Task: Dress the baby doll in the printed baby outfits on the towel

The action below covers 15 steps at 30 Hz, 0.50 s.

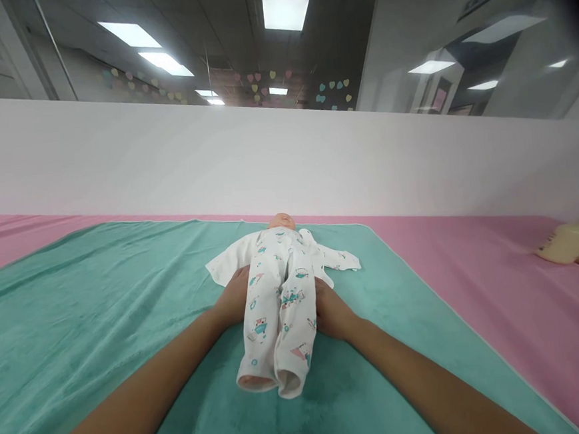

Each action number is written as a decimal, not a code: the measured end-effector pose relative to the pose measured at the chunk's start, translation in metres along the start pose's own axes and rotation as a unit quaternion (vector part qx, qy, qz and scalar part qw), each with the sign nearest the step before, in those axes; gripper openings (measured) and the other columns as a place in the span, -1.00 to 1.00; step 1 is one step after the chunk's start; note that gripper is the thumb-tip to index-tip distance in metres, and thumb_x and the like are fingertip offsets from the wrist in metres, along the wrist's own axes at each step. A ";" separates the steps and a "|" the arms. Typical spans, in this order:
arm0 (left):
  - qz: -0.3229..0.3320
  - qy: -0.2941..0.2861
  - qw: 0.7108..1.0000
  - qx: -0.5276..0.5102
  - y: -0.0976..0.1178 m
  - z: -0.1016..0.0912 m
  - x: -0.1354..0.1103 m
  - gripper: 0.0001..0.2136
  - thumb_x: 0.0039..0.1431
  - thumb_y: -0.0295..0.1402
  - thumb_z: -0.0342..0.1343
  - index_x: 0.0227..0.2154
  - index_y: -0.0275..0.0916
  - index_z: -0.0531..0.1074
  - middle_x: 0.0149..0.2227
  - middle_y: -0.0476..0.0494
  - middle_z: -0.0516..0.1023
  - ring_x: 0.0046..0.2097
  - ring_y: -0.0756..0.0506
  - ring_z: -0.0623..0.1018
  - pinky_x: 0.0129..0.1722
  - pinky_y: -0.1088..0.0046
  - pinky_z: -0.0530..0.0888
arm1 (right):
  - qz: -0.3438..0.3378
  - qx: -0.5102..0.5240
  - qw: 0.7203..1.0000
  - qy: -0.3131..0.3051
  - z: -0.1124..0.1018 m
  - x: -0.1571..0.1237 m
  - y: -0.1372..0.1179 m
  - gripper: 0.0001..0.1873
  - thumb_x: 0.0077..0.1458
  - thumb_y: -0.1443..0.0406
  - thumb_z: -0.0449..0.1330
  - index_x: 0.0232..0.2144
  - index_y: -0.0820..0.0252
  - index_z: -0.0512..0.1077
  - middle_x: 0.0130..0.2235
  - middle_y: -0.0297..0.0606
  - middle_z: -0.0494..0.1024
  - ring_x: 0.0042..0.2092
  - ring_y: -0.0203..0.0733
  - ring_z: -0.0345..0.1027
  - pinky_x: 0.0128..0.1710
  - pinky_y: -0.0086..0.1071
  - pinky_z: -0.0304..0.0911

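A baby doll lies on its back, its head at the far end. White baby pants with a small teal and pink print cover its lower body, the two empty-looking leg cuffs facing me. Under them a white printed baby shirt spreads its sleeves to both sides. My left hand is closed at the left side of the pants, its fingertips hidden behind the cloth. At the right side, my right hand has curled fingers against the pants, partly covered by the fabric.
A teal blanket lies beneath the doll, over a pink cover. On the far right is another doll in a pale yellow garment, partly out of frame. A low white wall with glass above bounds the far side.
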<state>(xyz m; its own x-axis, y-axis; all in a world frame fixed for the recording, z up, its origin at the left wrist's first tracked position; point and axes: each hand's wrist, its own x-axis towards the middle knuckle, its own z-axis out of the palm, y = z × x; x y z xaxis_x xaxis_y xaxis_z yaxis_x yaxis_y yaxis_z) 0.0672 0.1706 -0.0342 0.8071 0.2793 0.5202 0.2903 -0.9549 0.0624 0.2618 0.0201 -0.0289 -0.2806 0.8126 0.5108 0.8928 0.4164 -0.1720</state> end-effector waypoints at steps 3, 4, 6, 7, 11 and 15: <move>0.006 -0.004 1.000 -0.002 -0.003 0.005 -0.001 -0.53 0.17 -0.23 0.01 0.13 -0.22 0.22 0.11 -0.27 0.35 0.13 -0.33 0.31 0.10 0.05 0.30 | -0.008 0.000 1.000 0.008 0.007 -0.001 0.004 -0.71 0.12 0.42 0.04 -0.11 0.14 0.40 -0.08 -0.19 0.47 0.01 -0.10 0.28 0.06 -0.19 0.17; 0.005 0.001 1.000 -0.005 -0.004 0.006 -0.001 -0.53 0.16 -0.23 0.02 0.13 -0.22 0.22 0.11 -0.27 0.35 0.14 -0.34 0.30 0.10 0.04 0.30 | -0.003 -0.010 1.000 0.004 0.009 -0.002 0.007 -0.71 0.11 0.42 0.04 -0.12 0.15 0.40 -0.09 -0.19 0.47 0.00 -0.10 0.28 0.05 -0.18 0.17; -0.001 0.011 1.000 -0.010 -0.005 0.008 -0.001 -0.54 0.14 -0.22 0.04 0.11 -0.20 0.24 0.11 -0.26 0.35 0.14 -0.35 0.31 0.08 0.04 0.32 | 0.018 -0.035 0.999 -0.003 0.014 -0.003 0.012 -0.72 0.08 0.43 0.06 -0.15 0.17 0.40 -0.12 -0.20 0.48 -0.04 -0.10 0.30 0.02 -0.17 0.18; -0.003 0.013 1.000 -0.010 -0.005 0.008 -0.001 -0.55 0.14 -0.22 0.05 0.10 -0.19 0.26 0.09 -0.26 0.37 0.12 -0.34 0.33 0.06 0.05 0.33 | 0.031 -0.044 0.999 -0.006 0.016 -0.004 0.014 -0.74 0.05 0.44 0.07 -0.18 0.18 0.41 -0.14 -0.21 0.48 -0.07 -0.11 0.30 -0.01 -0.18 0.19; -0.015 -0.006 1.000 0.018 -0.002 0.005 0.000 -0.72 0.12 -0.29 0.05 -0.10 -0.21 0.41 -0.08 -0.25 0.50 -0.06 -0.29 0.47 -0.12 0.13 0.43 | 0.064 -0.052 0.997 0.002 0.015 -0.009 0.017 -0.79 0.00 0.49 0.05 -0.31 0.22 0.40 -0.25 -0.22 0.47 -0.14 -0.14 0.29 -0.08 -0.23 0.20; -0.004 -0.008 0.999 0.044 -0.001 0.003 -0.001 -0.74 0.11 -0.34 0.03 -0.13 -0.24 0.43 -0.13 -0.26 0.52 -0.11 -0.28 0.48 -0.20 0.18 0.45 | 0.039 -0.011 0.999 0.013 0.009 -0.017 0.017 -0.82 0.09 0.45 -0.01 -0.33 0.22 0.39 -0.29 -0.21 0.45 -0.14 -0.15 0.28 -0.11 -0.24 0.20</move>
<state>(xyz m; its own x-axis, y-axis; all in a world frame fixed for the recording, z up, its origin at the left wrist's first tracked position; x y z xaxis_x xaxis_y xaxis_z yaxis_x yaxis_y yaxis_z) 0.0680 0.1715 -0.0375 0.8131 0.2884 0.5057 0.3397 -0.9405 -0.0099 0.2788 0.0170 -0.0481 -0.2019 0.8313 0.5179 0.9188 0.3439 -0.1939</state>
